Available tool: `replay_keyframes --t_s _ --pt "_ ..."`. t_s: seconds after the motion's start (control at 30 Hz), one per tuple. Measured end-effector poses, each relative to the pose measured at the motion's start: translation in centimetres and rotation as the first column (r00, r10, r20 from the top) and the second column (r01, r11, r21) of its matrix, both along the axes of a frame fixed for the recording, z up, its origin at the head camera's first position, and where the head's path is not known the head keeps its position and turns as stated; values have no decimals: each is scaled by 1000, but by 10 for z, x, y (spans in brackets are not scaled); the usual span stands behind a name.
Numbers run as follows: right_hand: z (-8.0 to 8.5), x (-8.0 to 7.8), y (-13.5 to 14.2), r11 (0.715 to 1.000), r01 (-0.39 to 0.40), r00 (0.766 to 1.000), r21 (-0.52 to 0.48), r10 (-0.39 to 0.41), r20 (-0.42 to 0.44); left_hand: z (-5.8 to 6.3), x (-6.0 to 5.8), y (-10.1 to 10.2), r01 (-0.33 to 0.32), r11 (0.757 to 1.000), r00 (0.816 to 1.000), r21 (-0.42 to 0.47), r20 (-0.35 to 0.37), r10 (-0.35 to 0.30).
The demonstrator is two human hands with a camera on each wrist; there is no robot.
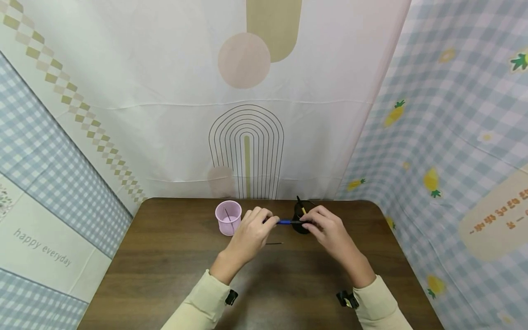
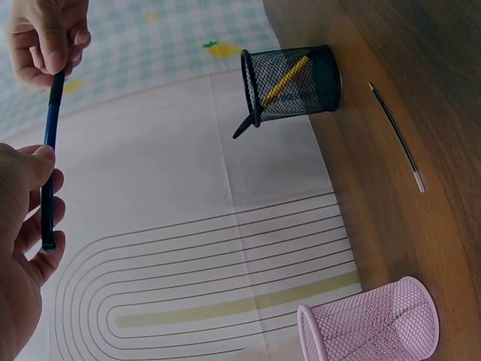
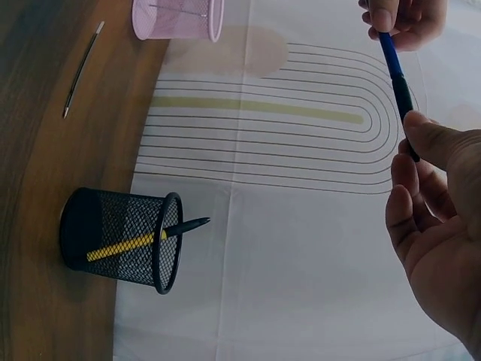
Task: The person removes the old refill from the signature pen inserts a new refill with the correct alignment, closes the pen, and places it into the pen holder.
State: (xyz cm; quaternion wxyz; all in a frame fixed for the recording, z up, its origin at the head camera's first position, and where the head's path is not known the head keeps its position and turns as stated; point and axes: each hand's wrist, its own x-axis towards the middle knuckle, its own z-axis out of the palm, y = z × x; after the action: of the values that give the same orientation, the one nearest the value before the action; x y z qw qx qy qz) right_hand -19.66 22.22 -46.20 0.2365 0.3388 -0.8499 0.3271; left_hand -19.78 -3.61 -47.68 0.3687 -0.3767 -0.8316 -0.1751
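Both hands hold a blue pen with a black grip section (image 3: 396, 73) in the air above the table. My left hand (image 1: 252, 229) pinches its blue barrel between thumb and fingers. At the other, black end, my right hand (image 1: 328, 228) pinches the pen with thumb and fingertips. On the table below lies a thin pen refill (image 2: 397, 138), dark with a pale end. Behind the right hand stands a black mesh pen cup (image 3: 120, 237) with a yellow and black pen (image 3: 128, 247) leaning in it. A pink mesh cup (image 1: 228, 224) left of the hands contains a thin refill.
The brown wooden table (image 1: 165, 266) meets a white patterned cloth (image 1: 177, 137) at its back edge. Checked cloth (image 1: 433, 137) hangs along the right side. Small black devices are strapped at both wrists.
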Motion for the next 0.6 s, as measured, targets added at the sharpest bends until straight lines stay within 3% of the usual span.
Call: replay_keyframes --t_s 0.6 --pt "-3 1 0 1000 27 1000 -11 -27 2 -1 0 -1 15 1000 1000 25 -16 -15"
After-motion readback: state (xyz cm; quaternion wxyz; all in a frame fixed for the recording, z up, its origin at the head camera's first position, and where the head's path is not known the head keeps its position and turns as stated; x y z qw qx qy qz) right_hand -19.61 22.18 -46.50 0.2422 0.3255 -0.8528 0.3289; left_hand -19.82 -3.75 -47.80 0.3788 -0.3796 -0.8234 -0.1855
